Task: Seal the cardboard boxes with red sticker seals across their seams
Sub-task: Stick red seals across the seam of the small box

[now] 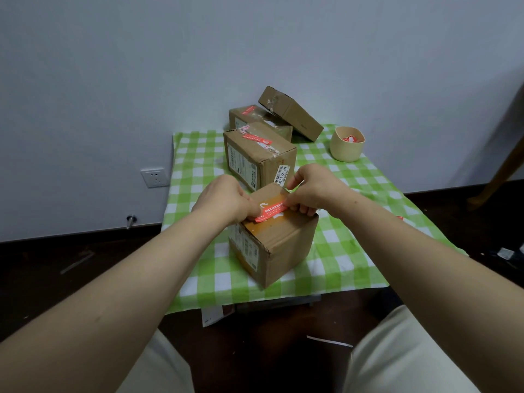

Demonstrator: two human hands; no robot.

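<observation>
On nearest box top: both hands hold a red seal.
Left hand (226,199) and right hand (310,188) pinch the ends of the red sticker seal (270,212), lying across the cardboard box (279,245) (orange tape underneath) on the checked cloth (340,251); cup (346,147) of stickers behind.

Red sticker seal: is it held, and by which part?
By its two ends: the left hand grips the left end of the red sticker seal, the right hand pinches the right end, atop the nearest box.
</observation>
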